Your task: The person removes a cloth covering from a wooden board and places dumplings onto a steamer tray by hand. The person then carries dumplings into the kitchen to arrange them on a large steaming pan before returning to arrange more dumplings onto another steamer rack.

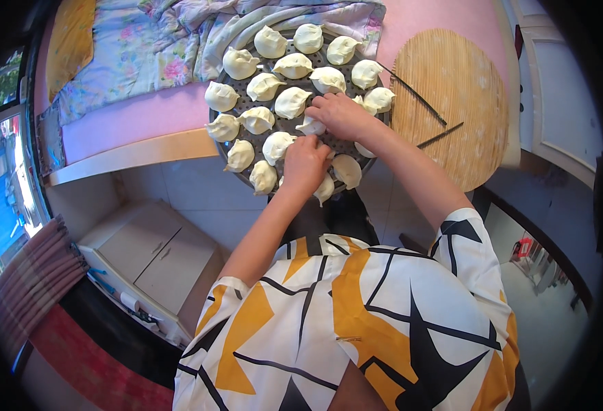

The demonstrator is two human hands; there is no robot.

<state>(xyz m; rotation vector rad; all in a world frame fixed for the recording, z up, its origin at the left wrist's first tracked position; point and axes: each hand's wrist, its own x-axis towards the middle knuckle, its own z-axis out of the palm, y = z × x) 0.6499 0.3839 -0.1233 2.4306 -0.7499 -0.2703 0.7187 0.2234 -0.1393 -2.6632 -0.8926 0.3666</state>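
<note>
A round, dark perforated steamer tray (pixel 233 88) holds many pale, pleated dumplings, set out over most of its surface. My right hand (pixel 343 117) reaches in from the right, its fingers bent around the upper side of one dumpling (pixel 311 126) near the middle. Just below that dumpling is my left hand (pixel 306 163), knuckles up and fingers curled down. Its fingertips are hidden, so what it grips does not show. To its left sits another dumpling (pixel 278 147), close against the fingers. Part of a further dumpling (pixel 346 171) shows right of my left hand.
Right of the tray lies a round, ribbed wooden board (pixel 458 77) dusted with white, with two dark sticks (pixel 418 97) on it. A crumpled floral quilt (pixel 142 51) covers the pink surface (pixel 132 110) behind. A low cabinet (pixel 152 246) stands at lower left.
</note>
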